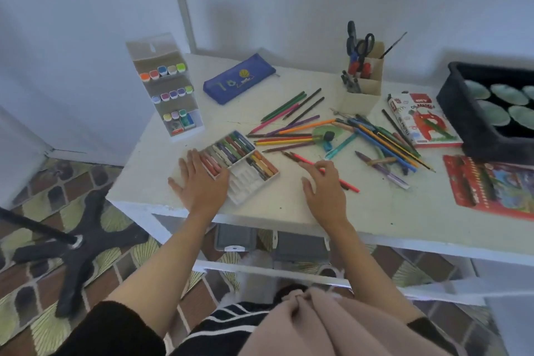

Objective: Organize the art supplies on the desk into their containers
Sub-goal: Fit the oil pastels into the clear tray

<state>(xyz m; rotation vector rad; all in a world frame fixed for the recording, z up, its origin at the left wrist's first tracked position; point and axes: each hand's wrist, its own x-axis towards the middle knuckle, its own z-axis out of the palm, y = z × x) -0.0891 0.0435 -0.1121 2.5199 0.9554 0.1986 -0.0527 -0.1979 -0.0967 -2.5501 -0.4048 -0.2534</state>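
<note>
White counter (271,205) fills the middle of the frame. At centre left, the left hand (199,179) lies flat with fingers spread, touching the left end of the oil pastel tray (245,182). Just right of centre, the right hand (325,185) pinches a red pencil (348,185) that lies on the counter. Loose coloured pencils (289,130) are scattered above both hands, below the pencil holder (362,92) at upper right.

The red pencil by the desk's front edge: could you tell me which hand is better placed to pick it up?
Right. The right hand has its fingers over the red pencil, while the left hand rests flat at the pastel tray, farther away.
</note>
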